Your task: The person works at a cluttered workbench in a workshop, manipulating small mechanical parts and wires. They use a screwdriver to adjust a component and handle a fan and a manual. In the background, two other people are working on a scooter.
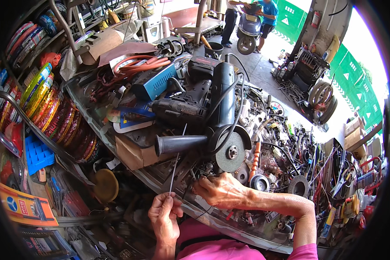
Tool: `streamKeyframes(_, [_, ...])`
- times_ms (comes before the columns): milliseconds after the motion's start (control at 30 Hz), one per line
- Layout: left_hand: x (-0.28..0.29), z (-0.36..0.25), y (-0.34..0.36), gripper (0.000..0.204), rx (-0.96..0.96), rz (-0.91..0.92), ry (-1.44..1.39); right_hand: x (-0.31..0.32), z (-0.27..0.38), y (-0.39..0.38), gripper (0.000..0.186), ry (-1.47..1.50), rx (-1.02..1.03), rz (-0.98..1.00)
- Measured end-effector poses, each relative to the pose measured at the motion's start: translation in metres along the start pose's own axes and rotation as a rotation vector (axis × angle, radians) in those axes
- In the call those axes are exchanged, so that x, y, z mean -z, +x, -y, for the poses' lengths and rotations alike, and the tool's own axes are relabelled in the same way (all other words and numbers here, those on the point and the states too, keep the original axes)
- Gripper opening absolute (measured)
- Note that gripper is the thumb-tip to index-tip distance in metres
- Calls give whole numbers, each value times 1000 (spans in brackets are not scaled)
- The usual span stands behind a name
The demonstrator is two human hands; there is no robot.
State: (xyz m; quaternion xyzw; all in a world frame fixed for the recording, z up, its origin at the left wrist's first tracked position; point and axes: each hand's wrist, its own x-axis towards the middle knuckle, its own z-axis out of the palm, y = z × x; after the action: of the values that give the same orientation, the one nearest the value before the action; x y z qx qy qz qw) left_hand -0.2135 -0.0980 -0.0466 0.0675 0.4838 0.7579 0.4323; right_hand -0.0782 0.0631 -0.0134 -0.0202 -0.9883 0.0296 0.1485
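Note:
My left hand [164, 213] is closed in a pinch on the lower end of a thin white strip [176, 167], which stands up slantwise before the bench. Just right of it, my right hand [221, 190] reaches over the bench edge with its fingers curled together. What those fingers hold, if anything, is hidden among small dark parts. Right above my right hand lies an angle grinder [223, 99] with a grey disc [230, 152] and a black side handle [181, 144]. A dark power drill [182, 106] rests to the left of the grinder.
Loose metal parts [286, 160] and an orange-handled tool [255, 160] crowd the bench's right side. A blue box [155, 82] and orange hose [143, 65] lie behind. Wrapped tyres [69, 121] hang at left. Two people stand by a scooter [248, 30] in the background.

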Motion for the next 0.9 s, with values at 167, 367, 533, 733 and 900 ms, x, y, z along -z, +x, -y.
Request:
streamKeyframes(167, [2, -4, 7, 13, 29, 63, 51, -3, -1, -1, 19, -37, 20, -8])
streamKeyframes(367, [-2, -3, 18, 13, -137, 11, 45, 0, 7, 8, 19, -111, -6, 48])
streamKeyframes(533, [4, -3, 27, 15, -143, 44, 55, 1, 16, 24, 15, -222, -52, 42])
streamKeyframes(733, [2, 2, 27, 15, -213, 14, 40, -21, 21, 55, 18, -274, -179, 139])
streamKeyframes(900, [6, -2, 28, 15, -193, 44, 123, -22, 25, 70, 13, -309, -339, 349])
